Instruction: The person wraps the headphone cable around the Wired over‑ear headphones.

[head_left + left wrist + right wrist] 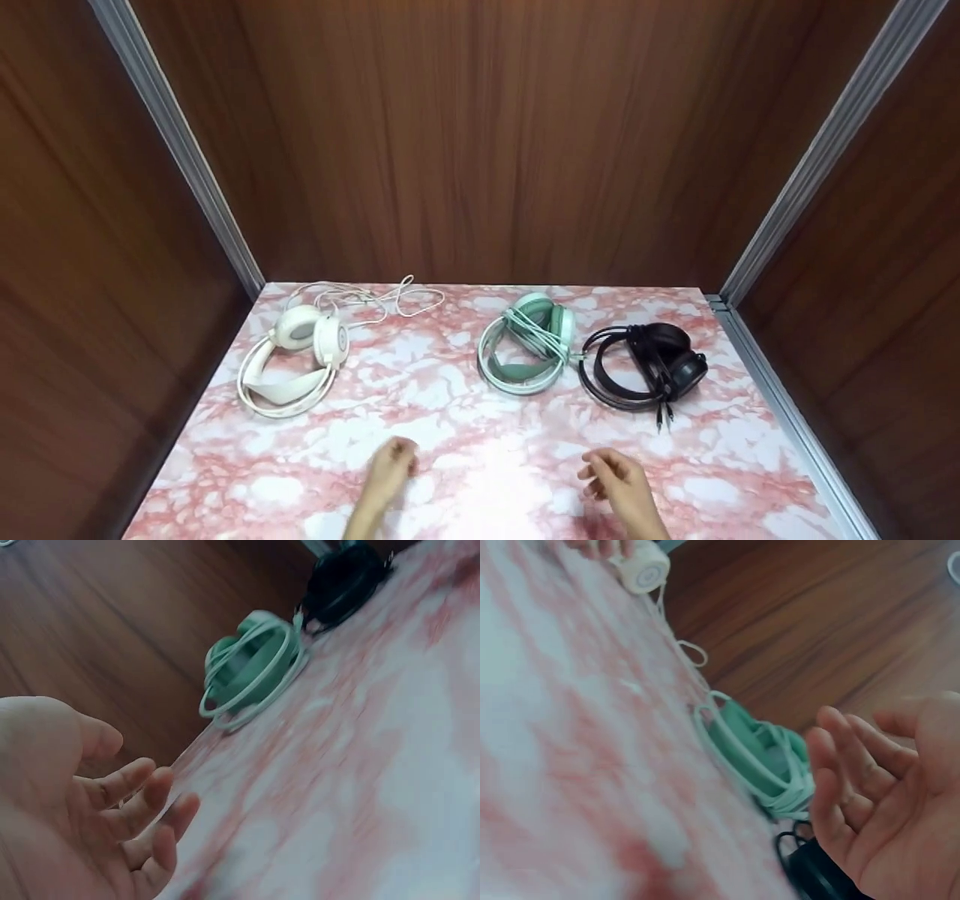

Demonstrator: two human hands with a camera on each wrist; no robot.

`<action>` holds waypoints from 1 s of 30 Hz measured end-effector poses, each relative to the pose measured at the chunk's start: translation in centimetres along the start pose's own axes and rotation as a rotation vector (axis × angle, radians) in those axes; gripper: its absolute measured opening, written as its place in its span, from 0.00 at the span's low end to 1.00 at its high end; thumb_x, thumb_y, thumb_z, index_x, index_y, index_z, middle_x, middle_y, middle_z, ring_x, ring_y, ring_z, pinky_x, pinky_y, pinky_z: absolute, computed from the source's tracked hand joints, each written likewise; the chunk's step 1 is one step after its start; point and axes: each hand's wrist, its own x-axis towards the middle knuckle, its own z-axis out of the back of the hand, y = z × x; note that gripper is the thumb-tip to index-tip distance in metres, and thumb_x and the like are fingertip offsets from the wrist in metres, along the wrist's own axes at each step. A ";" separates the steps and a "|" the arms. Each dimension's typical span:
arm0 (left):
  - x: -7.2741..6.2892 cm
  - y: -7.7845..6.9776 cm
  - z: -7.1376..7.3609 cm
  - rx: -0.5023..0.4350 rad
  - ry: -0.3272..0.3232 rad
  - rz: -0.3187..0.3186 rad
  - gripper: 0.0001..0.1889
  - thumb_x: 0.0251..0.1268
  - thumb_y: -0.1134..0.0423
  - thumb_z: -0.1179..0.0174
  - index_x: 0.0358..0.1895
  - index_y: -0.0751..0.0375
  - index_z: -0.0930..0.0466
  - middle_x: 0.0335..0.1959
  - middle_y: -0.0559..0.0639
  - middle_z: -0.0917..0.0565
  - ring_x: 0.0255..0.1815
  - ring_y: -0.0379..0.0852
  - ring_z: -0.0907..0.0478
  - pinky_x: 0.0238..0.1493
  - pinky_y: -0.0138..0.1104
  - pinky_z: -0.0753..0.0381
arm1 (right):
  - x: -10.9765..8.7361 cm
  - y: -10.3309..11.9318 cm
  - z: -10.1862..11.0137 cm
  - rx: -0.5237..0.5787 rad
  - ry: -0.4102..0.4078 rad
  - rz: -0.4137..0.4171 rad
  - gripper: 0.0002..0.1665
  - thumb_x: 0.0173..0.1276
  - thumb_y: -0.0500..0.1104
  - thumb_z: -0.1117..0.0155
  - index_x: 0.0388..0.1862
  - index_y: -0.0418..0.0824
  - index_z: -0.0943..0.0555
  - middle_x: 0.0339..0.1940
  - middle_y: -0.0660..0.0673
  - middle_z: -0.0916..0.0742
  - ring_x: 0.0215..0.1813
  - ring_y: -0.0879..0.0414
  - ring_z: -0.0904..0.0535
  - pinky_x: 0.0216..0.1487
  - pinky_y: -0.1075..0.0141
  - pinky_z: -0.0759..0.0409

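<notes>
Both hands hover over the near part of the table with nothing in them. My left hand [391, 461] has loosely curled fingers, seen from the palm side in the left wrist view. My right hand [616, 480] is relaxed too, its fingers slightly bent. White headphones [330, 341] lie at the left, their loose cord trailing toward the back edge. Green headphones [523, 373], wrapped in their own pale cord, lie right of centre. Beside them on the right are black headphones [679, 367], their cord bundled and its plugs pointing to the near side; the right hand is nearest to these.
The table [300, 487] has a red-and-white marbled top. A brown wood-grain panel [465, 150] rises behind it, with similar panels on both sides. Metal rails [787, 427] run along the right edge and up the corners.
</notes>
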 end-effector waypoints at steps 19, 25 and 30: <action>10.5 -1.7 15.8 1.064 -0.157 0.075 0.36 0.61 0.53 0.39 0.66 0.73 0.39 0.65 0.79 0.40 0.68 0.84 0.64 0.60 0.73 0.67 | -1.9 -0.3 -1.7 0.091 -0.237 0.115 0.13 0.76 0.33 0.50 0.41 0.20 0.25 0.18 0.42 0.20 0.16 0.58 0.26 0.19 0.69 0.25; 9.8 1.7 16.5 1.098 -0.154 -0.025 0.28 0.50 0.75 0.40 0.58 0.71 0.34 0.51 0.77 0.27 0.66 0.84 0.52 0.59 0.73 0.72 | -1.9 -0.3 -2.0 0.109 -0.301 0.026 0.12 0.75 0.34 0.49 0.41 0.23 0.23 0.17 0.42 0.21 0.15 0.58 0.27 0.20 0.68 0.25; 9.2 2.8 16.3 1.159 -0.199 -0.167 0.20 0.44 0.80 0.38 0.45 0.72 0.31 0.35 0.70 0.22 0.45 0.75 0.27 0.58 0.66 0.43 | -1.7 -0.1 -2.0 0.120 -0.284 0.007 0.11 0.76 0.35 0.48 0.41 0.27 0.22 0.19 0.41 0.21 0.18 0.56 0.27 0.22 0.67 0.24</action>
